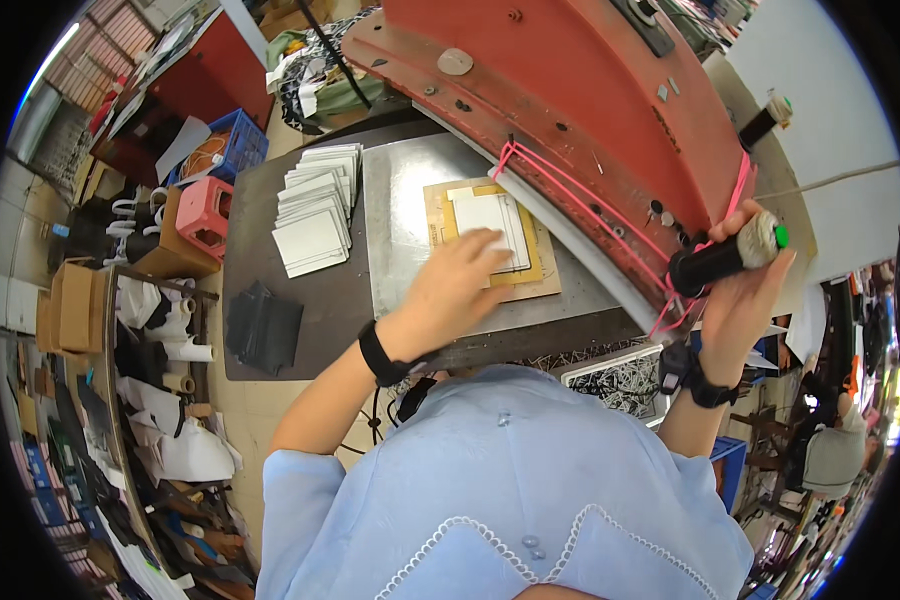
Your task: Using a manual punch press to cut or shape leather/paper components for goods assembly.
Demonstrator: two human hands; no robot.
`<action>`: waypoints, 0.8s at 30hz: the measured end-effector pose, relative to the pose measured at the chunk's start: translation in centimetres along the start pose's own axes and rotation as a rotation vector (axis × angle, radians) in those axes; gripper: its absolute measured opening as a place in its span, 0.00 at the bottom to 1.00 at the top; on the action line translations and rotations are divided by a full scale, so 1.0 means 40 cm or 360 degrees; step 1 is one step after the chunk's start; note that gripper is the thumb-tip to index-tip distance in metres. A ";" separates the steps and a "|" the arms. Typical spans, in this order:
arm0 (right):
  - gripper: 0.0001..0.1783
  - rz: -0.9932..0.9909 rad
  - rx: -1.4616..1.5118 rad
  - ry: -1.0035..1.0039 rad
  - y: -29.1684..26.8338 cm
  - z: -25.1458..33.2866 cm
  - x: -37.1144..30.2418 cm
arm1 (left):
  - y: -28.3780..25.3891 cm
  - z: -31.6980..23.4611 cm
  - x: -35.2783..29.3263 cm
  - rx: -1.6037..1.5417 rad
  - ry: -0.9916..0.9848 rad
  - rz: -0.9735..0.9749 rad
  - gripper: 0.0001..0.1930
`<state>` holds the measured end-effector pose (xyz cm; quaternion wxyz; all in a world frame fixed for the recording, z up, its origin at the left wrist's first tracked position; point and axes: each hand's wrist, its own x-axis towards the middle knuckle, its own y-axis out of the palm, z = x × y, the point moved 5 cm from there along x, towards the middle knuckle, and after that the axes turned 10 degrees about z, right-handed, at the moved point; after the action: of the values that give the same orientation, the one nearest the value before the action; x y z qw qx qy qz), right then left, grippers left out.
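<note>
My left hand reaches over a yellow-edged cutting board on the metal bed. Its fingers are spread, slightly blurred, and rest on or just above a white rectangular piece. My right hand is wrapped around a black handle with a tan wrapping and a green end, at the corner of the big red press arm. Pink cord is tied along that arm. The arm's edge partly covers the cutting board's right side.
Overlapping white pieces are stacked on the dark table at left, with dark sheets nearer me. Past the table are a pink stool and a blue crate. A tray of dark scraps lies below the press.
</note>
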<state>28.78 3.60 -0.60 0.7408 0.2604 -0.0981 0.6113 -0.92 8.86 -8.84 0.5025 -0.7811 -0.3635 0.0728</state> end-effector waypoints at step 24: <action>0.12 0.1064 -0.0974 0.0573 0.281 -0.365 -0.029 | -0.059 0.148 -0.030 -0.0030 -0.0859 -0.0758 0.13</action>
<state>15.21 11.29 -10.49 0.5518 -0.1249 -0.2218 0.7942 -5.79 12.98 -10.02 0.3840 -0.6318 -0.6555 0.1539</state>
